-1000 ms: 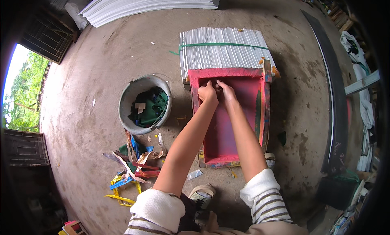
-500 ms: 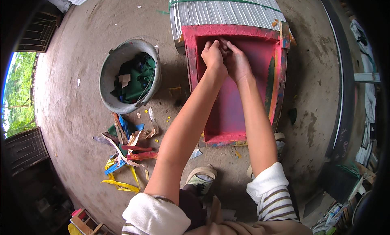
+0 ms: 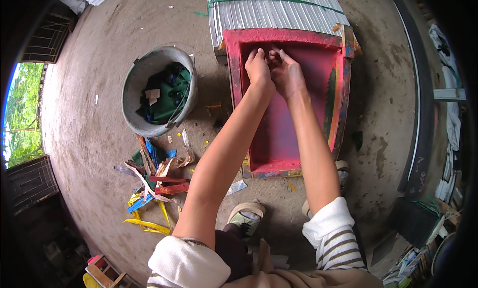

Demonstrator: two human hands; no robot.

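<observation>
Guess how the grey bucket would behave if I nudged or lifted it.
The grey bucket would probably keep its shape, as its round wall looks firm. It may be fairly light, since mostly crumpled dark green material shows inside, though the bottom is hidden. Tipped over, it could well roll, given its rounded sides.

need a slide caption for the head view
Left hand and right hand close together within the far end of a red frame, bucket to the left.

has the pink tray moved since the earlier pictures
No. The pink tray keeps its place at the near end of the white corrugated stack; only the view shifted.
</observation>
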